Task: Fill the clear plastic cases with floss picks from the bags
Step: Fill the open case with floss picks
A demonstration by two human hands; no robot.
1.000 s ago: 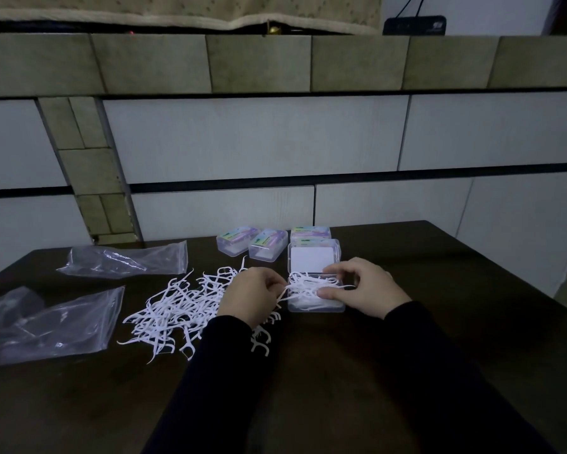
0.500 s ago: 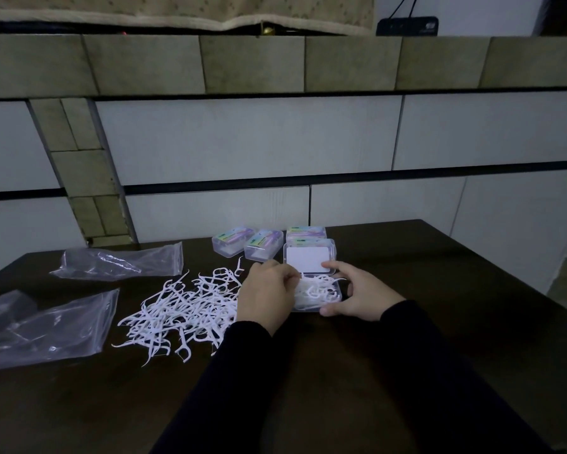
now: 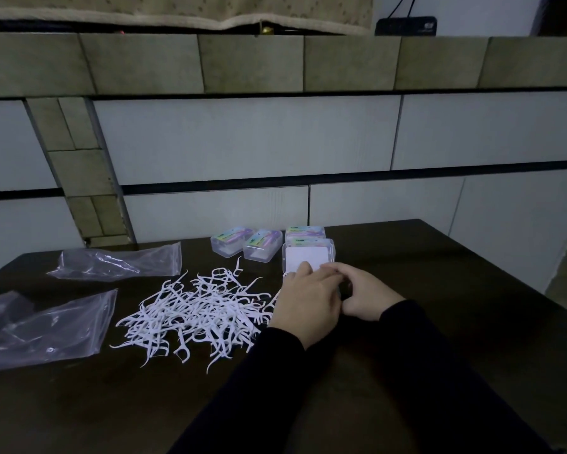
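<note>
A loose pile of white floss picks (image 3: 203,309) lies on the dark table (image 3: 456,290), left of my hands. The open clear plastic case (image 3: 306,257) shows only its raised lid with a white label; my hands hide its base. My left hand (image 3: 308,296) lies over the base with fingers stretched out, pressing down on what is inside. My right hand (image 3: 364,294) curls against the case's right side and holds it.
Three closed clear cases with coloured labels (image 3: 229,240) (image 3: 262,245) (image 3: 305,231) stand just behind the open one. Two clear plastic bags (image 3: 118,262) (image 3: 43,326) lie at the left. A tiled wall runs close behind the table's far edge.
My left hand has moved right, from beside the case to on top of it, covering the picks that showed inside. My right hand has stayed at the case's right side.
</note>
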